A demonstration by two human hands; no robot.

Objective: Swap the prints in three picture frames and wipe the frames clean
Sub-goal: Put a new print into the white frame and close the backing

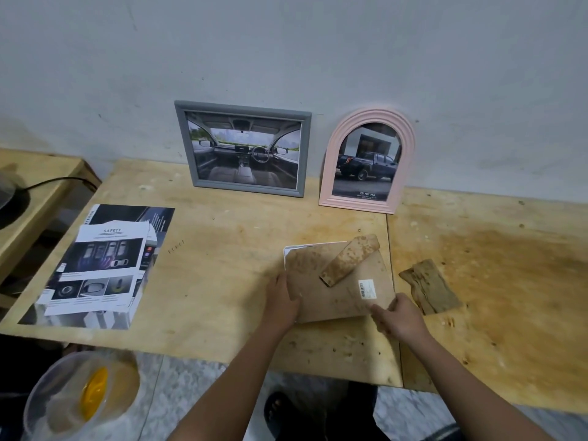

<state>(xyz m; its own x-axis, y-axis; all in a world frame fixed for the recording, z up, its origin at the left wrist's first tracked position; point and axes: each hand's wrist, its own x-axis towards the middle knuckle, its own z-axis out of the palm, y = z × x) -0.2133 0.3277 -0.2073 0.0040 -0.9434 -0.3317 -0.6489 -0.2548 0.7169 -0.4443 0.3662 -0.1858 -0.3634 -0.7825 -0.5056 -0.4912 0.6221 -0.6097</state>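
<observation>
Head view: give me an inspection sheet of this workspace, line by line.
Surface: plywood table, stained and pitted at right.
Job's things: grey frame and pink arched frame lean on the wall, prints in; third frame lies face down, stand up.
Clutter: brochure stack; brown scrap.
Grippers: left hand and right hand grip the face-down frame's edges.
Cables: black cable on side table.
Surroundings: grey wall; plastic tub on floor.

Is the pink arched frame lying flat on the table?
No, the pink arched frame stands upright, leaning against the wall beside the grey frame, with a truck print showing in it.
</observation>
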